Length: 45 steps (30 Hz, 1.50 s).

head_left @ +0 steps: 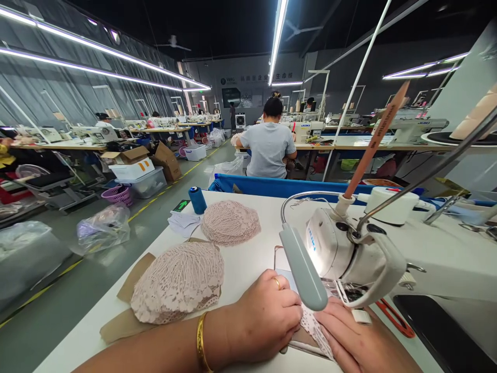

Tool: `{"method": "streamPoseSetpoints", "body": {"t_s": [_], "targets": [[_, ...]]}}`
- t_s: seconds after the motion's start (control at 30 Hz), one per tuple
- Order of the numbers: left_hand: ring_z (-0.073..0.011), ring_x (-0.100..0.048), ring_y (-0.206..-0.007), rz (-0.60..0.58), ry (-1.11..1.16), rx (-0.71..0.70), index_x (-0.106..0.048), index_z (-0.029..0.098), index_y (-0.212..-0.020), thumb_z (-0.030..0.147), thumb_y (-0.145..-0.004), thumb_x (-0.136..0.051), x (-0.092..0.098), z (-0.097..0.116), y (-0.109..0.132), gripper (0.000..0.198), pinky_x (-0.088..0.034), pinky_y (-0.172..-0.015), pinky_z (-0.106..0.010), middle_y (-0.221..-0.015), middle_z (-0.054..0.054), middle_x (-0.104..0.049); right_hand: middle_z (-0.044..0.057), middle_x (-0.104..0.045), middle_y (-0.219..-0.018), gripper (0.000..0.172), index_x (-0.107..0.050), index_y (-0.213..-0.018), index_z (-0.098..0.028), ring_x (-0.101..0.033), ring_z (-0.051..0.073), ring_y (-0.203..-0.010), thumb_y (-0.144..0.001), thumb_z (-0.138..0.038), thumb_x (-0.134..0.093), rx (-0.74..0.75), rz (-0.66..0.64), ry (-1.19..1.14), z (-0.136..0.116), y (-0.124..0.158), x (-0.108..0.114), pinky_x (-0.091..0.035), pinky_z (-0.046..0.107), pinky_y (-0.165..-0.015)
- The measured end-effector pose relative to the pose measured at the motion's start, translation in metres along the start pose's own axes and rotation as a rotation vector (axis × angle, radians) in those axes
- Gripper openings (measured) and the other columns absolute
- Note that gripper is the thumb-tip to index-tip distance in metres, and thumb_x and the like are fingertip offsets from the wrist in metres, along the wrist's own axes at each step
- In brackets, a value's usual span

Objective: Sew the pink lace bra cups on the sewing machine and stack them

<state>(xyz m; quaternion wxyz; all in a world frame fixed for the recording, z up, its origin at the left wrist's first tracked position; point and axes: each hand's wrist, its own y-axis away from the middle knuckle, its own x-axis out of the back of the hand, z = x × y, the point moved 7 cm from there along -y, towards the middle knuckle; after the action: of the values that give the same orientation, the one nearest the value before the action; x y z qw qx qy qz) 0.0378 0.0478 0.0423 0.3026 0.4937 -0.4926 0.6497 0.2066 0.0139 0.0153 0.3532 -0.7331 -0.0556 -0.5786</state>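
The left hand [267, 311] pinches lace [315, 329] while the flat right hand [351, 331] steadies it, likely against shifting, with a lace pile [178, 280] seemingly handy by the left edge of the worktop [248, 264]

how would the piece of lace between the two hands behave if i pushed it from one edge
The lace is probably floppy, since it looks thin and full of holes. That open pattern also suggests it is light for its size. Pushed from one edge, it would likely bunch up rather than slide flat.
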Motion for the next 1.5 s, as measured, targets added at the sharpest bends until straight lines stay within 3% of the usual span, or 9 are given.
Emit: {"method": "streamPoseSetpoints", "body": {"t_s": [0.1, 0.17, 0.33, 0.47, 0.67, 0.9, 1.1, 1.3, 1.5], "targets": [[-0.0226, -0.061, -0.087, 0.009, -0.017, 0.002, -0.063, 0.019, -0.09, 0.026, -0.103, -0.065, -0.002, -0.002, 0.001, 0.014, -0.048, -0.084, -0.043, -0.108, -0.007, -0.073, 0.006, -0.081, -0.094, 0.034, -0.077, -0.121, -0.03, -0.078, 0.022, -0.074, -0.102, -0.022, -0.049, 0.049, -0.026, 0.08, -0.002, 0.0, -0.002, -0.063, 0.028, -0.061], [-0.0224, -0.06, -0.086, 0.038, -0.011, -0.019, -0.062, 0.019, -0.089, 0.026, -0.104, -0.063, -0.002, -0.001, 0.001, 0.016, -0.047, -0.083, -0.043, -0.106, -0.006, -0.073, 0.007, -0.083, -0.102, 0.036, -0.078, -0.122, -0.028, -0.079, 0.023, -0.075, -0.103, -0.021, -0.048, 0.114, 0.036, 0.127, -0.009, -0.004, 0.004, -0.064, 0.031, -0.062], [-0.0202, -0.057, -0.079, 0.033, 0.012, -0.066, -0.058, 0.02, -0.081, 0.022, -0.1, -0.064, -0.003, 0.002, 0.001, 0.02, -0.046, -0.082, -0.042, -0.09, -0.003, -0.069, -0.002, -0.086, -0.101, 0.039, -0.079, -0.098, -0.025, -0.08, 0.019, -0.074, -0.097, -0.009, -0.043, 0.268, 0.131, 0.153, -0.035, -0.016, 0.022, -0.066, 0.032, -0.07], [-0.0196, -0.055, -0.077, 0.004, 0.014, -0.054, -0.057, 0.021, -0.081, 0.021, -0.099, -0.066, -0.005, 0.003, 0.0, 0.02, -0.045, -0.078, -0.041, -0.083, -0.001, -0.066, -0.004, -0.086, -0.095, 0.036, -0.077, -0.093, -0.026, -0.079, 0.019, -0.07, -0.096, -0.01, -0.045, 0.255, 0.114, 0.156, -0.035, -0.019, 0.026, -0.065, 0.03, -0.065], [-0.0198, -0.054, -0.079, 0.029, -0.009, -0.05, -0.059, 0.02, -0.082, 0.021, -0.098, -0.068, -0.003, 0.003, 0.001, 0.018, -0.045, -0.081, -0.04, -0.087, -0.002, -0.066, -0.003, -0.086, -0.102, 0.028, -0.075, -0.104, -0.026, -0.081, 0.021, -0.078, -0.096, -0.012, -0.052, 0.254, 0.088, 0.119, -0.027, -0.009, 0.015, -0.065, 0.032, -0.07], [-0.0218, -0.056, -0.084, 0.039, -0.015, -0.038, -0.061, 0.019, -0.084, 0.021, -0.102, -0.064, -0.007, -0.003, 0.0, 0.018, -0.045, -0.085, -0.042, -0.096, -0.004, -0.07, 0.002, -0.084, -0.097, 0.035, -0.075, -0.099, -0.026, -0.08, 0.02, -0.078, -0.1, -0.011, -0.043, 0.149, 0.14, 0.038, -0.02, -0.014, 0.015, -0.065, 0.029, -0.071], [-0.0216, -0.057, -0.084, 0.029, -0.02, 0.001, -0.06, 0.019, -0.084, 0.02, -0.103, -0.063, -0.012, -0.012, -0.005, 0.019, -0.043, -0.088, -0.042, -0.09, -0.003, -0.069, 0.006, -0.082, -0.115, 0.03, -0.075, -0.12, -0.027, -0.081, 0.024, -0.098, -0.101, -0.02, -0.053, 0.083, 0.027, -0.014, -0.008, -0.009, -0.003, -0.067, 0.03, -0.076], [-0.022, -0.062, -0.087, 0.027, 0.003, 0.015, -0.062, 0.018, -0.091, 0.02, -0.103, -0.062, -0.013, -0.016, -0.006, 0.012, -0.042, -0.094, -0.042, -0.092, -0.002, -0.071, 0.009, -0.082, -0.108, 0.035, -0.075, -0.12, -0.023, -0.082, 0.025, -0.098, -0.103, -0.018, -0.045, 0.07, 0.031, 0.055, -0.009, -0.009, -0.005, -0.068, 0.029, -0.074], [-0.0245, -0.065, -0.094, 0.026, 0.014, 0.056, -0.066, 0.017, -0.097, 0.021, -0.105, -0.059, -0.014, -0.022, -0.009, 0.011, -0.044, -0.101, -0.046, -0.102, -0.005, -0.075, 0.018, -0.078, -0.128, 0.043, -0.065, -0.147, -0.018, -0.082, 0.028, -0.11, -0.109, -0.027, -0.049, 0.051, -0.01, 0.191, 0.004, 0.004, -0.025, -0.069, 0.034, -0.085]]}}
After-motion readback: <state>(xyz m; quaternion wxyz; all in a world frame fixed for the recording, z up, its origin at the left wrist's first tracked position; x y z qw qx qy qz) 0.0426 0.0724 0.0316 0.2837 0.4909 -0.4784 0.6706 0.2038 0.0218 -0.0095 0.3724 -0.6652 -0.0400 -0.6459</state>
